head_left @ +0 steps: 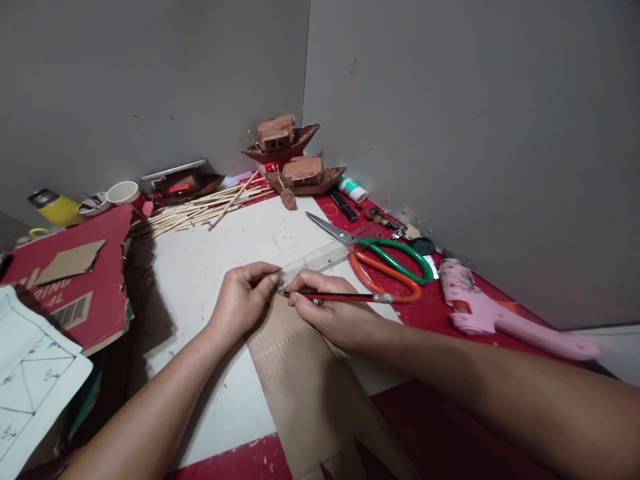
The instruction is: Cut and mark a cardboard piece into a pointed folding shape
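Note:
My left hand (245,297) presses down the near end of a clear plastic ruler (320,257), which lies slanted across a white board (200,280). My right hand (325,310) grips a red and black pencil (345,297), its tip at the ruler's edge close to my left fingers. Both hands rest on the top end of a brown cardboard strip (305,387) that runs toward me.
Scissors with green and orange handles (385,263) lie just beyond the pencil. A pink glue gun (485,310) sits at the right. Wooden sticks (200,207), small model boats (295,157), a glue tube (353,189), cups (123,192) and a red cardboard box (75,280) line the back and left.

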Demonstrator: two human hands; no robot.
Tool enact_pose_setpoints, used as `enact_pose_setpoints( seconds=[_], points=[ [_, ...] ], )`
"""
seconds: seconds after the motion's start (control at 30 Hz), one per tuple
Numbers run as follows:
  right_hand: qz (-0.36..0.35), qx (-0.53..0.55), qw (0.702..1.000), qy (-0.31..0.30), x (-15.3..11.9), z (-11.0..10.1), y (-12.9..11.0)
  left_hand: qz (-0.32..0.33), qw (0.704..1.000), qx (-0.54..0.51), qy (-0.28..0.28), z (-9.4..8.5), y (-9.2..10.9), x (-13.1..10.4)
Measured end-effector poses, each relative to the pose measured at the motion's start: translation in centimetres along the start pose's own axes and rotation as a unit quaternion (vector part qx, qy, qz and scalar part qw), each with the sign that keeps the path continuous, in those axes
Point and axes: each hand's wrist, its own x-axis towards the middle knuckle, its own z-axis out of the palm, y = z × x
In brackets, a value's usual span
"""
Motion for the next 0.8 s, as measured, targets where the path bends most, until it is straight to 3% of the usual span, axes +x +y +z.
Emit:
enact_pose_setpoints(
  seconds=[0.8],
  points=[
    [0.002, -0.022, 1.0, -0.009, -0.1, 0.03, -0.12, 0.0, 1.0, 0.003, -0.002, 0.09, -0.22, 0.09]
  ],
)
